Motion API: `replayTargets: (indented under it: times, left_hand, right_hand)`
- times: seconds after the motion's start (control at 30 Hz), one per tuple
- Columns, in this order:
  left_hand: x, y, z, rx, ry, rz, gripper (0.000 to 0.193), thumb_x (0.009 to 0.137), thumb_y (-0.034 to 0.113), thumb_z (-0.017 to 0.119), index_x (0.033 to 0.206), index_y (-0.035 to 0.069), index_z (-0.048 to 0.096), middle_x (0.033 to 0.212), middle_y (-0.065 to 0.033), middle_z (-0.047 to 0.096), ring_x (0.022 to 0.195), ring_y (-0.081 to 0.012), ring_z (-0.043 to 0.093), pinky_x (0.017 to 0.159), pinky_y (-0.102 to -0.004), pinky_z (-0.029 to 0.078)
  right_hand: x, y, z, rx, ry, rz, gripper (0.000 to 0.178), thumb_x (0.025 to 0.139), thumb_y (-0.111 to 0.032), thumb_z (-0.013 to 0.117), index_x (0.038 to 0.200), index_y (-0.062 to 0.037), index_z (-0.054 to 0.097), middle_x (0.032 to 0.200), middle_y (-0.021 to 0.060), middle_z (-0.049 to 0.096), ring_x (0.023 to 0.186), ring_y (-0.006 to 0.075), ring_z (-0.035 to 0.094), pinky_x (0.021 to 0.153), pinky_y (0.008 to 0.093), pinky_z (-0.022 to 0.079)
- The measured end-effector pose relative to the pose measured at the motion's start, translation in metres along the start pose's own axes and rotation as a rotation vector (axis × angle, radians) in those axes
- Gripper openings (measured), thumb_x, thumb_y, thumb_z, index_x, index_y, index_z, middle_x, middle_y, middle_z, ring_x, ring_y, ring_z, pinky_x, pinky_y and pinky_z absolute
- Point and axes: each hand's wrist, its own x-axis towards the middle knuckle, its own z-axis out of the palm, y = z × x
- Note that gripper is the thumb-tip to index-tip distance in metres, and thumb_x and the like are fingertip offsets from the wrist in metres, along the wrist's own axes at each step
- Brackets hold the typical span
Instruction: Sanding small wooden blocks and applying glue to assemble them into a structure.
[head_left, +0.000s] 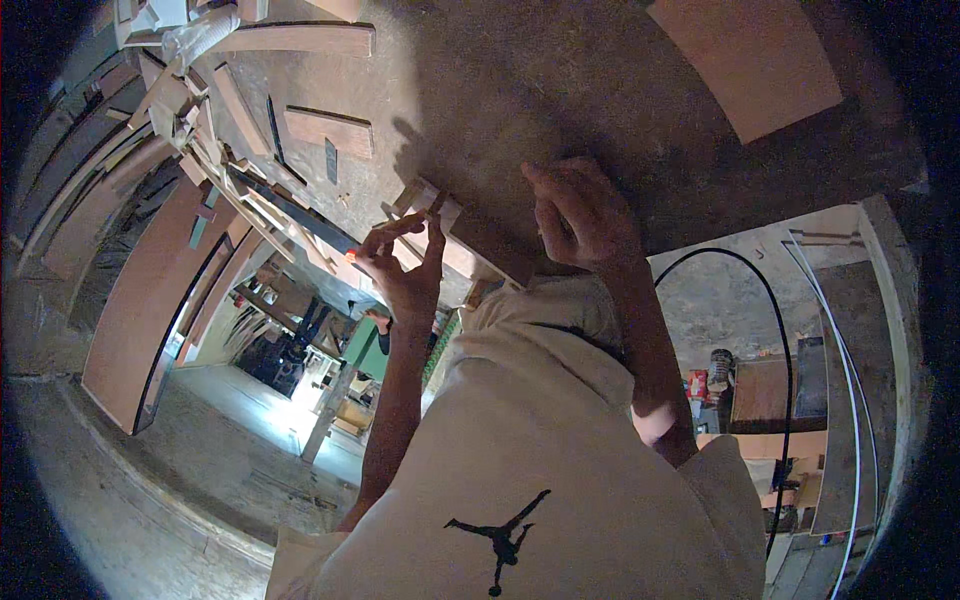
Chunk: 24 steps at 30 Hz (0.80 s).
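Note:
My left hand (402, 272) is raised at the near edge of a brown worktable (480, 110). Its thumb and forefinger close in a pinch on a small thin brown piece (437, 203), too small to make out fully. Just behind those fingertips lies a short pale wood block (416, 193), beside a wooden strip (490, 240) that runs along the table edge. Over the table to the right is my right hand (588, 215), its fingers loosely bent and the thumb apart from the forefinger. Nothing shows between them.
Wood offcuts (330, 130) lie scattered at the table's left, with a clear plastic bottle (200, 35) beyond. A flat reddish board (750, 70) rests at the far right. Large panels (150, 310) lean at the left. A black cable (785, 350) loops at the right.

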Motion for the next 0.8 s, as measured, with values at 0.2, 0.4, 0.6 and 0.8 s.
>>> replayTargets:
  times: [0.2,0.4,0.6,0.8]
  left_hand:
    - [-0.004,-0.007,0.006,-0.182,0.094,-0.015,0.056,0.073,-0.008,0.081,0.108,0.008,0.041,0.097,-0.0103,0.066,0.088,-0.0180,0.067,0.082,-0.0336,0.055]
    - [-0.003,-0.006,0.006,-0.158,0.081,-0.007,0.060,0.073,-0.006,0.082,0.110,0.008,0.037,0.097,-0.0118,0.066,0.087,-0.0186,0.066,0.088,-0.0384,0.051]
    - [-0.002,-0.008,0.006,-0.147,0.090,0.059,0.052,0.074,-0.009,0.080,0.106,0.005,0.041,0.101,-0.0122,0.064,0.089,-0.0205,0.067,0.085,-0.0357,0.054]
    - [-0.010,-0.005,0.009,-0.291,0.173,0.003,0.048,0.076,-0.011,0.077,0.106,0.005,0.044,0.098,-0.0114,0.063,0.091,-0.0207,0.067,0.088,-0.0362,0.053]
  right_hand:
    - [-0.002,-0.001,0.000,-0.014,-0.045,0.011,0.040,0.080,0.005,0.066,0.120,-0.0018,0.063,0.094,0.0104,0.067,0.081,0.0302,0.064,0.072,0.0389,0.055]
    - [0.000,-0.001,-0.002,0.020,-0.046,0.031,0.039,0.082,0.003,0.065,0.121,-0.0029,0.063,0.094,0.0114,0.067,0.083,0.0303,0.064,0.072,0.0389,0.055]
    - [-0.009,0.007,-0.001,-0.046,-0.139,0.003,0.039,0.082,0.002,0.065,0.121,-0.0042,0.063,0.098,0.0119,0.067,0.084,0.0295,0.064,0.073,0.0379,0.055]
    - [0.003,0.001,-0.001,-0.015,-0.045,-0.076,0.034,0.086,0.004,0.062,0.119,-0.0032,0.063,0.094,0.0127,0.068,0.079,0.0275,0.065,0.070,0.0375,0.054]
